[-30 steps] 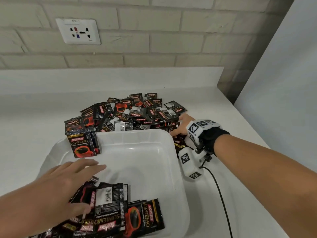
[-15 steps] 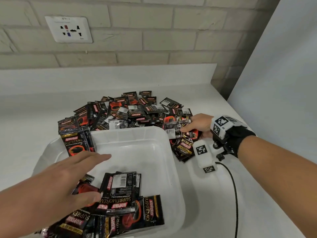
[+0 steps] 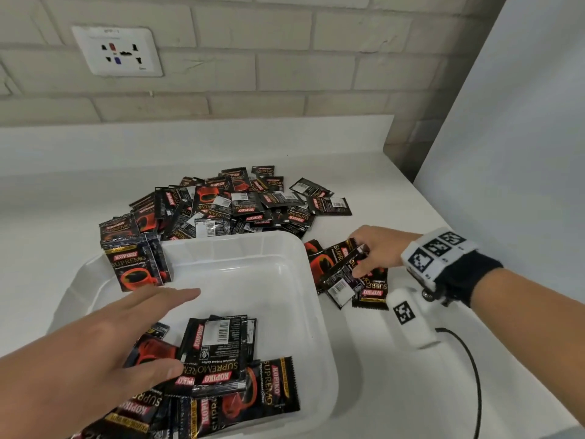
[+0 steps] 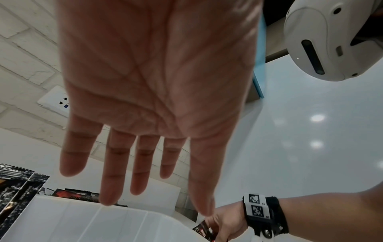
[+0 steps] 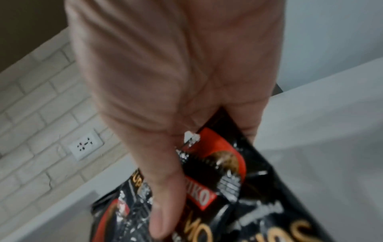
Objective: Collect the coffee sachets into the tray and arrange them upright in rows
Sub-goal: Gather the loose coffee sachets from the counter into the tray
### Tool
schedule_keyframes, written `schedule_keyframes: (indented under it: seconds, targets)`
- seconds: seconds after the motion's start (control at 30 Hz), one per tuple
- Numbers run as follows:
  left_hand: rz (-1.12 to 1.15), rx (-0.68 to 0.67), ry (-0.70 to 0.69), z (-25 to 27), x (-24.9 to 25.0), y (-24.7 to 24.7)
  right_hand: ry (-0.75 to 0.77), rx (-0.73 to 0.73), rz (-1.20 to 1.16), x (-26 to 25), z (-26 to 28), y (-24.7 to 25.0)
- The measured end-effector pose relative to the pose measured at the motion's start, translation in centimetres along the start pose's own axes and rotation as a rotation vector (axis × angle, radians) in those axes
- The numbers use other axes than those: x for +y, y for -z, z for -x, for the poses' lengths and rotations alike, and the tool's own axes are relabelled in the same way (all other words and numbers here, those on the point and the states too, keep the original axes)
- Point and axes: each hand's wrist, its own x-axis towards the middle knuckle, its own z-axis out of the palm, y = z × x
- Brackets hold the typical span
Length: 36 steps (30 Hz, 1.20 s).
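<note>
A white plastic tray sits on the counter. A short row of black and red coffee sachets stands upright in its far left corner. More sachets lie flat at its near side. My left hand hovers open over the tray, fingers straight. A loose pile of sachets lies behind the tray. My right hand grips a bunch of sachets just right of the tray; in the right wrist view thumb and fingers clamp the sachets.
A white wall socket sits on the brick wall behind the counter. A white panel borders the counter on the right. A black cable runs from my right wrist camera across the counter.
My right hand reached into the pile, took hold of a bunch of sachets and drew them back toward me, right of the tray. My left hand stayed open over the tray.
</note>
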Motion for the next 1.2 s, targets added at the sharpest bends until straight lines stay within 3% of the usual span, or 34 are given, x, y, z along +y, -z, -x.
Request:
schedule_keyframes:
  seconds: [0.37,0.53,0.67,0.8,0.9,1.0,1.1,1.2]
  targets:
    - [0.04,-0.028,0.03,0.5,-0.3,-0.1,0.021,0.088,0.307,-0.1,-0.8,-1.9]
    - [0.142,0.021,0.012,0.9,1.4,0.3,0.066,0.009,-0.006,1.1,0.5,-1.5]
    - [0.179,0.045,-0.013,1.0,2.0,0.7,0.061,0.014,-0.078,3.1,2.1,-1.0]
    - [0.145,0.046,-0.009,1.0,1.9,0.9,0.106,0.171,-0.366,3.1,4.8,0.2]
    - [0.185,0.077,-0.043,0.7,3.0,1.0,0.255,0.264,-0.589,0.0,7.6,0.6]
    - [0.312,0.147,-0.125,0.4,4.8,1.4,0.468,0.23,-0.477,-5.1,10.0,-0.3]
    - [0.456,0.169,-0.167,0.3,6.6,1.6,0.542,0.106,-0.195,-9.4,10.4,-2.9]
    - [0.446,0.024,-0.167,-0.2,7.1,1.3,0.571,0.024,-0.017,-11.8,9.2,-5.8]
